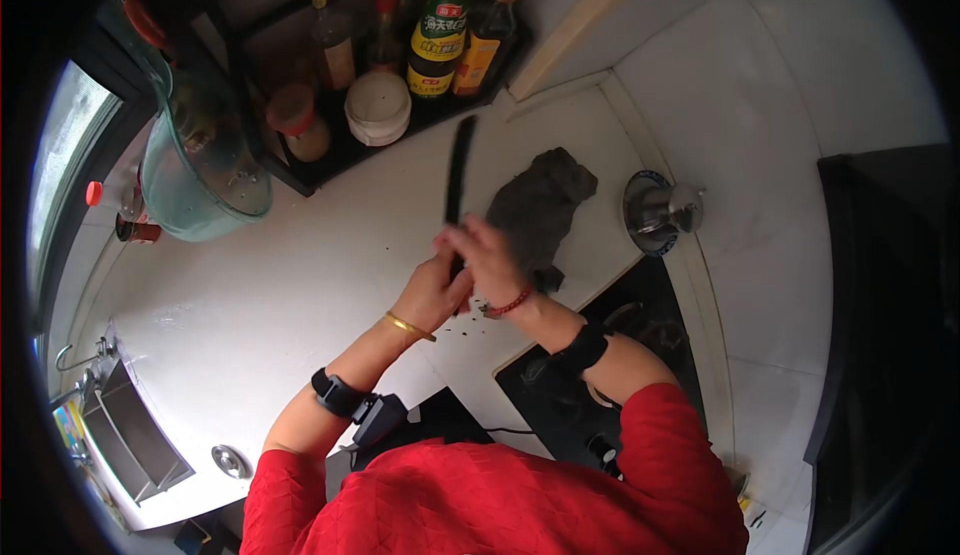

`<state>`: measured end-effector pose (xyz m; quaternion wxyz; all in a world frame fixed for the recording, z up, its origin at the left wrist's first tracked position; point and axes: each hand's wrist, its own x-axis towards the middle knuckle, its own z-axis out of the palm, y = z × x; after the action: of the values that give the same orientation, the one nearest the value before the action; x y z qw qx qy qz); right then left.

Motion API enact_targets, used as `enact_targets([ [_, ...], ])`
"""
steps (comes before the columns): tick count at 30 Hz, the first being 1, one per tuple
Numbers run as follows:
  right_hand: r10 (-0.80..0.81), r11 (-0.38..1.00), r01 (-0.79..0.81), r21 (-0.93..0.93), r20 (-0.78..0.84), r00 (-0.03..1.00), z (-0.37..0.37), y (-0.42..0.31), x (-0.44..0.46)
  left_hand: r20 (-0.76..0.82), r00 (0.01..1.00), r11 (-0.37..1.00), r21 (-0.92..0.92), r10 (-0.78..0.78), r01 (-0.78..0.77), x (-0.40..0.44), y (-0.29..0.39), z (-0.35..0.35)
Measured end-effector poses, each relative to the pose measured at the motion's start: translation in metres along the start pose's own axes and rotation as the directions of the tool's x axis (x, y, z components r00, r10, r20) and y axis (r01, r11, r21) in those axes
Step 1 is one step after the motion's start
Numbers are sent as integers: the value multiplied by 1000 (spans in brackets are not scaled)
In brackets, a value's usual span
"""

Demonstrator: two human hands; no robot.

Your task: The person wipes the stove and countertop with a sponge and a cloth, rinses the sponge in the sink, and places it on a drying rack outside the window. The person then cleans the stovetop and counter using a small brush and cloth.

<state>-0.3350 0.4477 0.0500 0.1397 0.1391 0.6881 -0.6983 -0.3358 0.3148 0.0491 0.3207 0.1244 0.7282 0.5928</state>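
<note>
Over the white counter, my left hand [432, 287] is closed around a long, narrow black strip [460, 170]; its kind is hard to make out because it is blurred. The strip points up and away, and its lower end shows below my hands. My right hand [487, 260] crosses over the strip and against my left hand, its fingers smeared by motion. Small dark bits [463, 332] lie scattered on the counter beneath my hands. Just right of them rests a crumpled dark grey cloth [545, 210].
A black rack [310, 173] with sauce bottles [440, 30] and a white jar [378, 110] stands at the back. Left are a greenish bowl [200, 195] and a sink [135, 435]. A black stove [640, 335] and a metal pot [665, 210] are on the right.
</note>
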Motion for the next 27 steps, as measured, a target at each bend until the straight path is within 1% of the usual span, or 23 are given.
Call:
enact_targets([
  [1, -263, 960, 249, -129, -103, 959, -14, 20, 14, -11, 991, 990, 39, 136, -135, 2, 0, 0],
  [2, -180, 983, 186, 8, -219, 959, -25, 5, 15, -19, 963, 961, 78, 269, -267, 3, 1, 0],
  [3, -79, 979, 133, 152, -320, 944, -41, -12, 12, 3, 976, 974, 69, 218, -218, -3, -3, -7],
  [4, -30, 985, 91, 149, -371, 928, -65, -22, 12, -95, 937, 901, 323, 336, -290, -8, -16, -16],
  [5, -52, 948, 197, 252, -486, 873, -91, -12, 21, -154, 871, 768, 560, 466, -311, -14, -38, -29],
  [6, 212, 938, -23, 345, -522, 826, -148, -23, 24, -257, 831, 664, 729, 494, -169, -31, -79, -62],
  [7, 206, 911, 74, 405, -604, 770, -161, -22, 24, -281, 839, 612, 787, 465, -76, -44, -100, -79],
  [8, 214, 909, 85, 408, -632, 745, -184, -10, 35, -286, 855, 520, 854, 433, 23, -59, -115, -93],
  [9, 221, 907, 97, 410, -659, 718, -207, 1, 46, -322, 880, 498, 859, 349, 116, -72, -130, -105],
  [10, 234, 920, 75, 385, -693, 682, -229, 11, 60, -303, 904, 425, 891, 301, 157, -85, -139, -113],
  [11, 231, 946, 24, 324, -721, 653, -243, 15, 70, -279, 922, 387, 908, 268, 163, -93, -145, -117],
  [12, 219, 975, -100, 201, -758, 614, -258, 19, 82, -257, 938, 346, 923, 231, 167, -97, -149, -120],
  [13, 188, 953, -302, 4, -790, 584, -270, 21, 93, -262, 941, 324, 928, 214, 185, -97, -151, -120],
  [14, 140, 809, -537, -239, -809, 571, -280, 21, 104, -269, 943, 302, 931, 196, 203, -96, -153, -118],
  [15, 105, 544, -711, -445, -805, 584, -286, 22, 118, -279, 943, 278, 934, 181, 223, -95, -154, -117],
  [16, 112, 256, -785, -564, -789, 604, -286, 22, 132, -282, 946, 280, 932, 162, 230, -95, -153, -117],
  [17, 139, 57, -782, -621, -770, 622, -285, 24, 148, -286, 948, 280, 930, 144, 238, -96, -150, -117],
  [20, 224, -184, -669, -721, -693, 685, -264, 33, 192, -302, 946, 278, 925, 119, 260, -93, -149, -118],
  [22, 144, -183, -645, -742, -669, 729, -251, 43, 192, -291, 950, 275, 928, 113, 252, -94, -148, -117],
  [24, 46, -184, -630, -755, -646, 762, -236, 29, 183, -284, 953, 285, 926, 103, 246, -95, -147, -117],
  [26, -79, -183, -613, -769, -610, 789, -224, 11, 183, -288, 949, 300, 923, 132, 239, -93, -150, -119],
  [27, -163, -347, -524, -778, -500, 850, -235, 22, 160, -286, 947, 305, 924, 147, 232, -94, -154, -120],
])
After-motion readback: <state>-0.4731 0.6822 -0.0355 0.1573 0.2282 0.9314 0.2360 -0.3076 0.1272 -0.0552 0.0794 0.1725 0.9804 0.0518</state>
